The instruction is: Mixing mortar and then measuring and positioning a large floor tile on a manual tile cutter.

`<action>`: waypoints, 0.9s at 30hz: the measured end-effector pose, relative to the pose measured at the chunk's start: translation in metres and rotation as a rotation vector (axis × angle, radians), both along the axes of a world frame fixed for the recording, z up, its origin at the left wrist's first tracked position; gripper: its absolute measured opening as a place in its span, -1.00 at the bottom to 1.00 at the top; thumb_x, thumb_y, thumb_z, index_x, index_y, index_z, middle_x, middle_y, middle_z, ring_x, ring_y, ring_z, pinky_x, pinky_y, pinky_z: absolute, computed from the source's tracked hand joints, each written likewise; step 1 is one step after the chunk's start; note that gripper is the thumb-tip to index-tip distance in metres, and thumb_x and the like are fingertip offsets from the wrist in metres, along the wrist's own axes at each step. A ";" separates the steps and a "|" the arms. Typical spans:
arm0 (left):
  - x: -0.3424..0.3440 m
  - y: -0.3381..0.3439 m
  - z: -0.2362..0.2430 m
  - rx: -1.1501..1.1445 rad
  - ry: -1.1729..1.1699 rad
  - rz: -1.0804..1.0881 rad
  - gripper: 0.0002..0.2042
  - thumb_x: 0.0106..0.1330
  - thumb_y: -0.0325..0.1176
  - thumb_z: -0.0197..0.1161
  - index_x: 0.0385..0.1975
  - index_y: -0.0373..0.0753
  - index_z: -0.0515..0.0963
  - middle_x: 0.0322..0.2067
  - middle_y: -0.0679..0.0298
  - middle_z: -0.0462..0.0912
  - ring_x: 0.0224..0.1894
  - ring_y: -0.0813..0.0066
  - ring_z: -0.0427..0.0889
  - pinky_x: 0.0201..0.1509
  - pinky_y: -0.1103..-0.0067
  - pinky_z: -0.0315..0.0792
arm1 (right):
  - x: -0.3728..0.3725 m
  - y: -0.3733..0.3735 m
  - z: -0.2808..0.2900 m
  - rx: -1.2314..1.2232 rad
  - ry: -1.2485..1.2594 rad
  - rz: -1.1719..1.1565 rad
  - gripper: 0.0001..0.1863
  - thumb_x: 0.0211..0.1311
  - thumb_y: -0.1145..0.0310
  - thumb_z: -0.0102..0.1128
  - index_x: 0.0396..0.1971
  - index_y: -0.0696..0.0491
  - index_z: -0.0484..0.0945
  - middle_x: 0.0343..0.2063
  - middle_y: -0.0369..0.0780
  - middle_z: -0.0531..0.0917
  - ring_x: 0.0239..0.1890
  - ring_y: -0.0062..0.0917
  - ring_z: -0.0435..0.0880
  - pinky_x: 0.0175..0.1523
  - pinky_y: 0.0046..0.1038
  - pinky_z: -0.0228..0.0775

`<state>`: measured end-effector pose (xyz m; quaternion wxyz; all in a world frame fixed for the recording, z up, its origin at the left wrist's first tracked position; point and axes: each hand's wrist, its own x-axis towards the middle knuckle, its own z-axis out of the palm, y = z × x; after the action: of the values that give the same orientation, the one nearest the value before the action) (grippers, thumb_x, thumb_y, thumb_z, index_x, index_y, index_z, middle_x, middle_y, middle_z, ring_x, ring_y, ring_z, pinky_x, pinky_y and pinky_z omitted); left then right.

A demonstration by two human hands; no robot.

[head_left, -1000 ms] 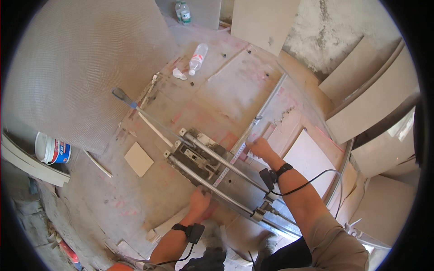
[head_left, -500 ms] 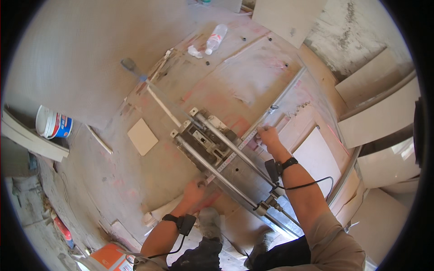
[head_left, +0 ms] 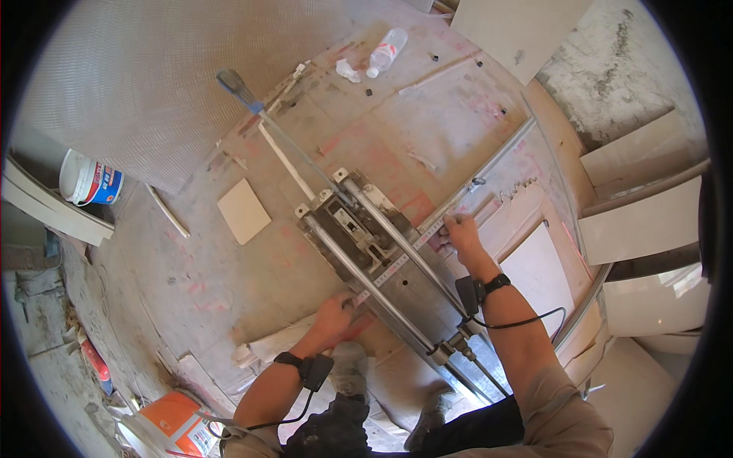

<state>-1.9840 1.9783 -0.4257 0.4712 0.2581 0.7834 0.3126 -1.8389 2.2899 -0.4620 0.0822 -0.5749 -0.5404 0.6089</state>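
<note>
Tape measure, a pale strip: running straight across a metal rail cutter, passing under both steel rails. In the left hand: gripping the lower end of the visible strip with curled fingers, just outside the left rail. In the right hand: pinching the strip between thumb and fingers, just outside the right rail, near a metal bar. Lying flat left of the cutter: square tile. Lying beyond, on its side: clear bottle.
</note>
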 end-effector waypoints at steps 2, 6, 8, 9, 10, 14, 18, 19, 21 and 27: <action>-0.001 0.006 0.007 -0.009 -0.022 -0.024 -0.71 0.11 -0.43 0.05 -0.20 -0.36 0.57 -0.37 -0.12 0.61 -0.29 0.02 0.62 -0.17 0.34 0.45 | 0.003 -0.001 -0.003 -0.074 0.045 -0.045 -0.75 0.29 0.27 0.00 -0.45 0.15 0.48 -0.58 -0.24 0.54 -0.62 -0.54 0.53 -0.58 -0.49 0.39; -0.001 0.004 0.002 -0.001 -0.050 -0.010 -0.71 0.09 -0.44 0.05 -0.20 -0.37 0.57 -0.37 -0.14 0.61 -0.28 0.00 0.62 -0.17 0.34 0.45 | 0.008 -0.001 -0.005 -0.128 0.056 -0.044 -0.73 0.30 0.29 -0.06 -0.43 0.17 0.49 -0.54 -0.22 0.55 -0.61 -0.51 0.54 -0.54 -0.47 0.45; -0.002 -0.001 -0.006 0.018 -0.033 -0.010 -0.71 0.08 -0.45 0.06 -0.22 -0.39 0.58 -0.36 -0.14 0.61 -0.27 0.00 0.62 -0.16 0.35 0.45 | 0.006 -0.003 -0.001 -0.168 0.094 -0.019 -0.73 0.30 0.32 -0.11 -0.41 0.20 0.49 -0.52 -0.22 0.54 -0.60 -0.51 0.55 -0.53 -0.46 0.47; 0.000 -0.003 -0.010 0.018 -0.036 -0.005 -0.71 0.08 -0.45 0.06 -0.22 -0.39 0.58 -0.36 -0.14 0.61 -0.27 0.00 0.62 -0.16 0.35 0.45 | 0.005 -0.004 0.001 -0.169 0.091 -0.014 -0.73 0.30 0.32 -0.11 -0.41 0.20 0.49 -0.52 -0.22 0.54 -0.60 -0.51 0.55 -0.53 -0.46 0.47; 0.002 -0.003 -0.012 0.038 -0.014 0.019 -0.76 0.10 -0.44 0.10 -0.28 -0.40 0.58 -0.41 -0.09 0.61 -0.34 0.11 0.60 -0.21 0.39 0.45 | 0.003 -0.004 0.004 -0.159 0.097 -0.039 -0.74 0.30 0.32 -0.12 -0.40 0.19 0.49 -0.53 -0.22 0.55 -0.60 -0.51 0.55 -0.52 -0.48 0.46; 0.003 -0.002 -0.021 0.030 0.010 0.013 -0.78 0.13 -0.38 0.17 -0.33 -0.43 0.58 -0.48 -0.04 0.61 -0.43 0.21 0.59 -0.26 0.43 0.45 | -0.002 -0.004 0.015 -0.140 0.075 -0.081 -0.77 0.30 0.35 -0.08 -0.26 0.21 0.46 -0.51 -0.21 0.56 -0.57 -0.48 0.55 -0.48 -0.47 0.44; 0.010 -0.005 -0.023 0.026 -0.017 0.004 -0.78 0.16 -0.36 0.16 -0.33 -0.40 0.59 -0.50 -0.03 0.60 -0.46 0.23 0.59 -0.30 0.43 0.45 | 0.009 -0.003 0.015 -0.101 0.062 -0.093 -0.77 0.29 0.36 -0.08 -0.28 0.21 0.46 -0.51 -0.20 0.57 -0.57 -0.50 0.55 -0.47 -0.48 0.42; 0.011 -0.006 -0.017 -0.005 -0.030 -0.047 -0.80 0.12 -0.38 0.14 -0.34 -0.35 0.60 -0.48 -0.06 0.60 -0.44 0.12 0.60 -0.31 0.39 0.46 | 0.014 -0.004 0.018 -0.136 0.036 -0.078 -0.78 0.29 0.35 -0.08 -0.28 0.20 0.47 -0.51 -0.21 0.57 -0.57 -0.51 0.55 -0.46 -0.49 0.40; 0.015 -0.008 -0.015 -0.036 -0.051 -0.101 -0.81 0.07 -0.40 0.13 -0.36 -0.29 0.60 -0.47 -0.09 0.59 -0.43 0.00 0.61 -0.31 0.34 0.47 | 0.021 -0.006 0.021 -0.171 0.002 -0.066 -0.78 0.29 0.34 -0.07 -0.28 0.18 0.47 -0.51 -0.22 0.57 -0.56 -0.53 0.55 -0.46 -0.50 0.39; 0.014 -0.020 -0.049 0.064 0.014 0.032 -0.79 0.03 -0.39 0.16 -0.33 -0.24 0.60 -0.44 -0.04 0.60 -0.38 -0.01 0.61 -0.26 0.34 0.47 | 0.011 -0.009 0.024 -0.192 0.109 -0.097 -0.76 0.29 0.30 -0.06 -0.25 0.17 0.46 -0.50 -0.25 0.57 -0.58 -0.55 0.53 -0.45 -0.53 0.36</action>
<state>-1.9696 1.9587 -0.4745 0.4522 0.2629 0.7801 0.3433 -1.8279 2.2805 -0.4380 0.0853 -0.5717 -0.4460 0.6834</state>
